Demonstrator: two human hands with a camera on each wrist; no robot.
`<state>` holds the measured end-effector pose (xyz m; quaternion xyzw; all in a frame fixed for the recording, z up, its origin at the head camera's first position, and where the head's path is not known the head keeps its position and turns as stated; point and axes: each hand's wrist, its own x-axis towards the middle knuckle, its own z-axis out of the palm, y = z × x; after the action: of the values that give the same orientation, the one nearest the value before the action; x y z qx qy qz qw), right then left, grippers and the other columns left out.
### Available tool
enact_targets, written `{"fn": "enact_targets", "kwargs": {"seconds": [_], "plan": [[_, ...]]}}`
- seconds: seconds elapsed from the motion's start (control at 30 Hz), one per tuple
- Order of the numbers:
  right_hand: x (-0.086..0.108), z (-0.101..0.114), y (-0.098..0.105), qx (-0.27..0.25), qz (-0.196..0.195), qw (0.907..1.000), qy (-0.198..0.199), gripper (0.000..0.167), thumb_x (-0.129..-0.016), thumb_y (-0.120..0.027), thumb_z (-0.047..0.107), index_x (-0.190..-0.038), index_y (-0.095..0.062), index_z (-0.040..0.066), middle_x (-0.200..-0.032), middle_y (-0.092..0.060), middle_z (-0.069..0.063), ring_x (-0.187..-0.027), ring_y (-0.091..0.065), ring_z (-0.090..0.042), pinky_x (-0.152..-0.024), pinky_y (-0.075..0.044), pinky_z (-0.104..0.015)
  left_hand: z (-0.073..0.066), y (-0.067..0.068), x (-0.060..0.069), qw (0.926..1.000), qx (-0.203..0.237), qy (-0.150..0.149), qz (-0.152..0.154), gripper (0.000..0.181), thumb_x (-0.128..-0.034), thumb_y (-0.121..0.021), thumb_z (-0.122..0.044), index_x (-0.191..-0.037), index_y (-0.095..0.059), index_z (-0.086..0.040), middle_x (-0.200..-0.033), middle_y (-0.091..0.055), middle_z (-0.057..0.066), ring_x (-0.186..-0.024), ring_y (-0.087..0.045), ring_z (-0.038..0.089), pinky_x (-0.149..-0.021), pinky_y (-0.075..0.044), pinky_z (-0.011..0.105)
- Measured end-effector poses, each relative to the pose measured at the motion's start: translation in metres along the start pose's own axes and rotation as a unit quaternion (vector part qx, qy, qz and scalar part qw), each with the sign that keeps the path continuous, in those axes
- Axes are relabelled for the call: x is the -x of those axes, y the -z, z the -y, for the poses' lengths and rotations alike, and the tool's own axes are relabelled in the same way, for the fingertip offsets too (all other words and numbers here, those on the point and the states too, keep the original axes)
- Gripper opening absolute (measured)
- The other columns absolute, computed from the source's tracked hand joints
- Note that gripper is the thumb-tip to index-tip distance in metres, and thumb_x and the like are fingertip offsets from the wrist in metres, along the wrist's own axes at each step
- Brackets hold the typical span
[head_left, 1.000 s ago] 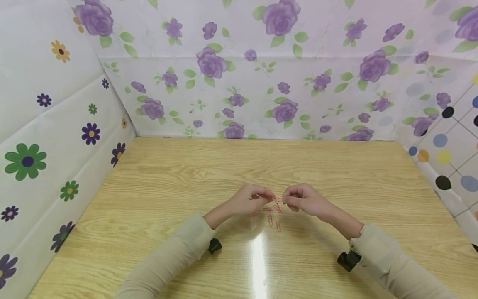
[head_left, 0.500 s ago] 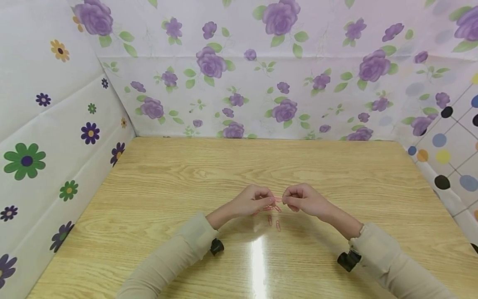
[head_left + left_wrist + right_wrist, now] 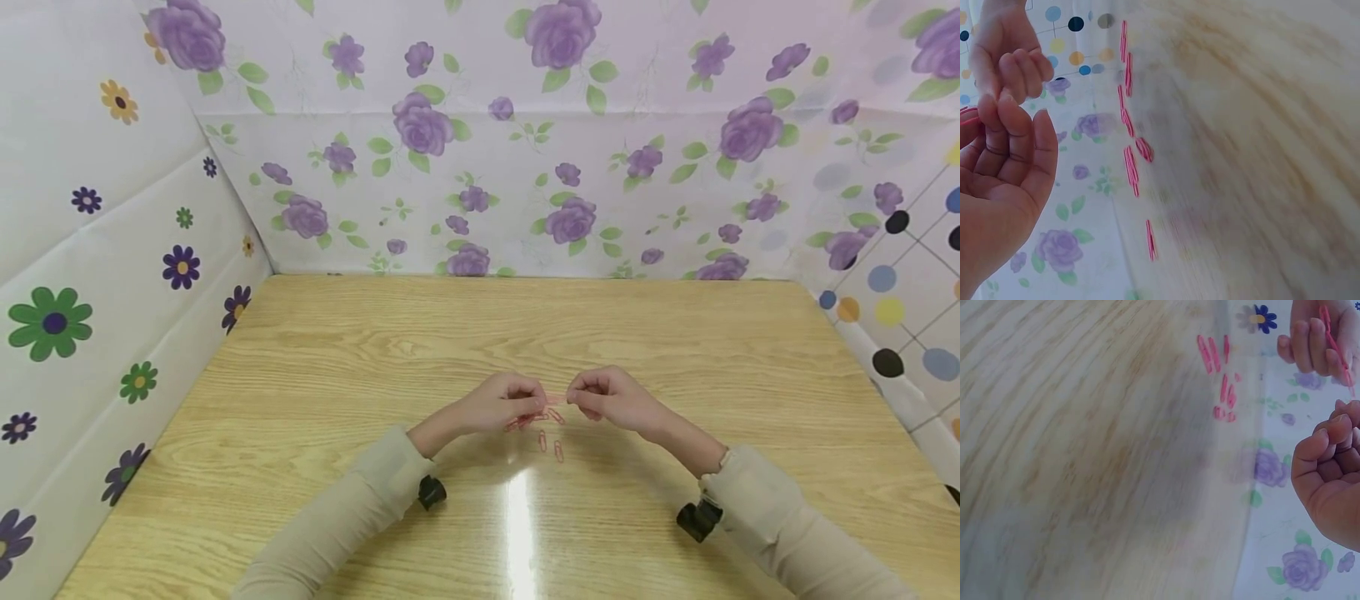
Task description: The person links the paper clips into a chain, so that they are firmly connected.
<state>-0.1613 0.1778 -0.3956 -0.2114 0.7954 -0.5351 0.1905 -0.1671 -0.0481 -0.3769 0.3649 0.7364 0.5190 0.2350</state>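
Note:
My left hand [image 3: 504, 403] pinches pink paper clips, and one clip [image 3: 556, 399] spans the gap towards my right hand [image 3: 615, 400]. The right thumb and index finger pinch that clip's other end. In the right wrist view, a string of pink paper clips [image 3: 1331, 339] lies across the left hand, seemingly linked. Beneath the hands, several loose pink paper clips [image 3: 558, 452] lie scattered on the table, another clip [image 3: 543, 441] among them. The left wrist view shows loose clips [image 3: 1130, 165] in a row. How the held clips join is too small to tell.
The wood-grain table [image 3: 375, 333] carries a bright light reflection in front of the hands. A purple-flowered cloth [image 3: 480, 167] hangs behind it, with a flowered cloth [image 3: 112, 250] at left and a dotted one [image 3: 911, 333] at right.
My left hand shifts slightly right, then back left, so the gap between the hands widens a little. More pink clips show under the left fingers. The right hand stays nearly still.

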Motion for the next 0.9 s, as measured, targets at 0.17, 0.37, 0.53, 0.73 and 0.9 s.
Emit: {"fn": "enact_targets", "kwargs": {"seconds": [0.17,0.37,0.53,0.73,0.9], "plan": [[-0.002,-0.012,0.001,0.021,-0.016,0.9996,-0.014,0.017,-0.089,-0.056,0.008,-0.091,-0.06,-0.009,-0.062,-0.047,-0.002,-0.053,-0.039,-0.009,-0.05,-0.034,-0.022,0.002,0.005,0.004,0.9999,0.011,0.005,-0.002,0.02,-0.0937,-0.043,0.001,-0.079,-0.057,0.005,-0.061,-0.047,0.027,-0.055,-0.043,0.042,-0.06,-0.041,0.026],[-0.008,-0.031,0.001,0.081,-0.02,0.9965,-0.006,0.013,-0.082,-0.058,-0.003,-0.093,-0.064,-0.004,-0.066,-0.052,-0.001,-0.056,-0.041,-0.009,-0.052,-0.036,-0.022,0.023,0.011,0.006,0.9991,0.036,0.021,-0.006,0.021,-0.0941,-0.042,0.002,-0.078,-0.055,0.007,-0.065,-0.046,0.032,-0.06,-0.044,0.044,-0.063,-0.043,0.037],[-0.015,-0.041,0.0,0.122,-0.017,0.9924,0.01,0.015,-0.08,-0.065,0.002,-0.095,-0.066,-0.001,-0.069,-0.055,-0.001,-0.059,-0.045,-0.011,-0.053,-0.039,-0.023,0.038,0.016,0.007,0.9995,0.018,0.019,-0.017,0.021,-0.0943,-0.043,0.0,-0.08,-0.054,0.009,-0.062,-0.046,0.012,-0.059,-0.043,0.026,-0.062,-0.041,0.035],[-0.023,-0.045,0.0,0.175,-0.012,0.9843,0.018,0.02,-0.077,-0.071,0.007,-0.097,-0.069,0.003,-0.083,-0.063,-0.002,-0.072,-0.052,-0.013,-0.063,-0.043,-0.026,0.04,0.02,0.009,0.9992,0.026,0.026,-0.018,0.021,-0.0942,-0.044,-0.004,-0.081,-0.054,0.01,-0.063,-0.048,0.002,-0.06,-0.044,0.016,-0.061,-0.042,0.027],[-0.031,-0.044,-0.002,0.197,0.002,0.9793,0.049,0.021,-0.076,-0.073,0.009,-0.096,-0.071,0.005,-0.092,-0.065,-0.004,-0.084,-0.056,-0.017,-0.071,-0.046,-0.029,0.041,0.021,0.01,0.9994,0.024,0.018,-0.018,0.019,-0.0929,-0.045,-0.001,-0.079,-0.055,0.008,-0.064,-0.047,0.002,-0.059,-0.044,0.015,-0.059,-0.042,0.025]]}}
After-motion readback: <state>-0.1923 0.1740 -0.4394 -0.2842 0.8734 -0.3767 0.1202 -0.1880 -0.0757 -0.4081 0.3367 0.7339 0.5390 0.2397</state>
